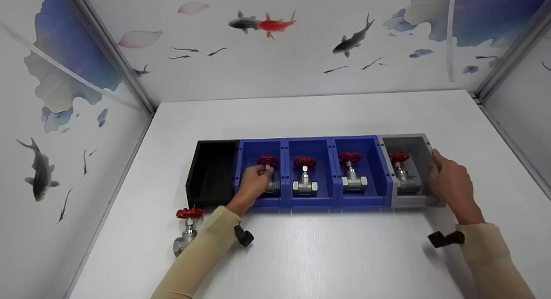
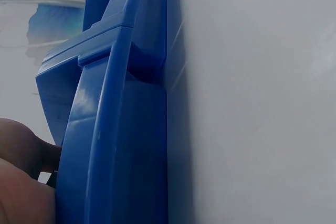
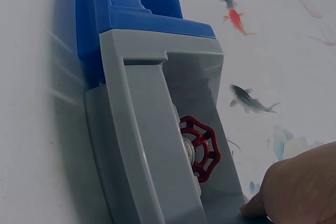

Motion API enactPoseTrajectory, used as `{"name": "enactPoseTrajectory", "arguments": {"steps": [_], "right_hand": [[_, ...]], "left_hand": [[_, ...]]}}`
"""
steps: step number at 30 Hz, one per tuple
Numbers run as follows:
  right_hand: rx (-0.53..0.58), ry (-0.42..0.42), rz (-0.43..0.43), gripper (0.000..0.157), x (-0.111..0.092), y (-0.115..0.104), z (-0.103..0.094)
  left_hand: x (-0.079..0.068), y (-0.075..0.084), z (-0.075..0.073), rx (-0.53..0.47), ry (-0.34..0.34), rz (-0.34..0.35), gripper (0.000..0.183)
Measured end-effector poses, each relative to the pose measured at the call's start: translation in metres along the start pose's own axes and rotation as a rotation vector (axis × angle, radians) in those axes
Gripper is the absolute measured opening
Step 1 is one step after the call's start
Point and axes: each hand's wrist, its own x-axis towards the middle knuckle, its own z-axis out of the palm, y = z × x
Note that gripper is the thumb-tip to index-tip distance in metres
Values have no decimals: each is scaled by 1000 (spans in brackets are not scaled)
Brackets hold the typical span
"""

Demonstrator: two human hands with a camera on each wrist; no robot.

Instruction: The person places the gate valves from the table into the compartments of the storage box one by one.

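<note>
A row of joined bins stands on the table: a black bin [image 1: 213, 174] at the left, three blue bins [image 1: 308, 146], then a grey bin [image 1: 415, 200]. Inside the leftmost blue bin, my left hand [image 1: 249, 185] pinches a metal valve [image 1: 272, 188] just below its red handwheel, partly covering it. My right hand [image 1: 452, 185] grips the right wall of the grey bin near its top; its fingers are partly hidden. Behind that wall, a valve [image 1: 404, 178] shows its red handwheel [image 3: 202, 148] in the right wrist view.
Two more valves stand in the middle blue bin [image 1: 304, 185] and right blue bin [image 1: 354, 180], one in each. Another valve [image 1: 187, 234] is on the table in front of the black bin, partly behind the left sleeve [image 1: 198, 247]. Patterned panels [image 1: 297, 66] enclose the table.
</note>
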Motion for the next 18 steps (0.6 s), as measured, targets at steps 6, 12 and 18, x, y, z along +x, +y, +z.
{"name": "enactPoseTrajectory", "arguments": {"steps": [6,12,18], "right_hand": [[-2,1,-5,47,0,1,0],[-8,10,-16,47,-2,0,1],[-12,17,-16,47,-1,0,0]], "left_hand": [[0,-2,2,7,32,44,24],[-1,-3,3,47,76,109,24],[-1,-4,5,108,106,143,22]]}}
